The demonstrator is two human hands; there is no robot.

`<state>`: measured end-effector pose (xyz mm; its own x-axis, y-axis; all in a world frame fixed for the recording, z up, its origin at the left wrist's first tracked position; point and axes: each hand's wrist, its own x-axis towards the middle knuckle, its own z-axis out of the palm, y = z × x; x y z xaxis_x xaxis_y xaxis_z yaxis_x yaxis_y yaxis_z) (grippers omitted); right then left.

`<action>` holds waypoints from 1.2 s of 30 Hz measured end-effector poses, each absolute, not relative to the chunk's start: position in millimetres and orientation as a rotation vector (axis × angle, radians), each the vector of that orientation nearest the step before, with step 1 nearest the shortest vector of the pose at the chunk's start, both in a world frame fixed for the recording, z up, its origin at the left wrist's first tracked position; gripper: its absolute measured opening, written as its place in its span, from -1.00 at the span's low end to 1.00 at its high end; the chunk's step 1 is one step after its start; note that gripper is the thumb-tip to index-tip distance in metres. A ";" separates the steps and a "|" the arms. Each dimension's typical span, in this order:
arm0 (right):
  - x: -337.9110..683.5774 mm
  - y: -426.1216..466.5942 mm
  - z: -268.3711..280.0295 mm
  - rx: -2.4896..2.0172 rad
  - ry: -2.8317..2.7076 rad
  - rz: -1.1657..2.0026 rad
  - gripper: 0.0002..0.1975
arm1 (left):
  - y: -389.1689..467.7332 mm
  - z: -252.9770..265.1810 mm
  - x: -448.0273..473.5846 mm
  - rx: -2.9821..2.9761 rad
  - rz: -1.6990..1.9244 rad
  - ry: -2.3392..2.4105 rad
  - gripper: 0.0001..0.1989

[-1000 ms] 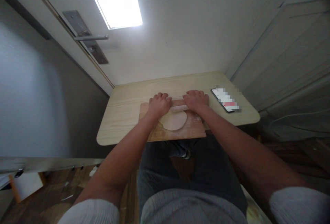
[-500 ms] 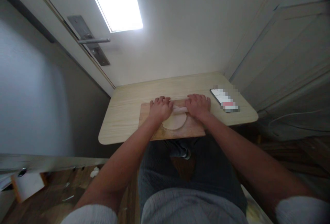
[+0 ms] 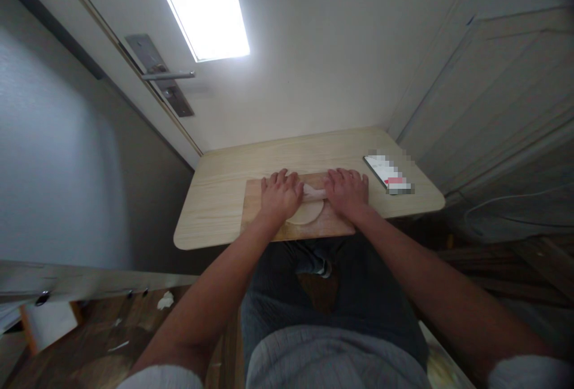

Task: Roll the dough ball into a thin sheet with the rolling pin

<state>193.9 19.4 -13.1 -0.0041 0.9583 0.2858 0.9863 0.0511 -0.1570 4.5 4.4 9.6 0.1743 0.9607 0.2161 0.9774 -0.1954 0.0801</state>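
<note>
A light wooden rolling pin point(image 3: 314, 193) lies across a round, flat sheet of pale dough point(image 3: 307, 214). My left hand point(image 3: 282, 195) is closed over the pin's left part, and my right hand point(image 3: 347, 190) is closed over its right part. Only the middle of the pin shows between them. Beneath the dough is a wooden cutting board point(image 3: 252, 204), close to the near edge of the table. My left hand and the pin cover the dough's far and left portions.
The board rests on a small pale wooden table point(image 3: 210, 198) against a door with a metal handle point(image 3: 168, 75). A phone point(image 3: 388, 174), partly pixelated, lies on the table's right side. Crumpled white paper point(image 3: 165, 300) is on the floor at lower left.
Both hands and the rolling pin have come slightly nearer to me over the dough. Less of the dough shows now. The view has shifted a little.
</note>
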 end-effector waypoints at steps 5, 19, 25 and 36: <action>194.7 13.2 -15.0 -1.953 -2.011 -0.137 -0.51 | -0.7 8.7 5.0 -2.352 -0.341 -1.927 -0.52; 195.2 11.3 -15.5 -1.972 -2.021 -0.150 -0.51 | -1.8 7.9 5.3 -2.347 -0.361 -1.868 -0.58; 193.6 16.5 -14.7 -1.967 -2.015 -0.158 -0.52 | 4.6 9.1 5.1 -2.364 -0.335 -1.876 -0.58; 192.7 27.2 -11.2 -2.010 -2.035 -0.103 -0.51 | 16.4 10.8 5.0 -2.368 -0.277 -1.937 -0.56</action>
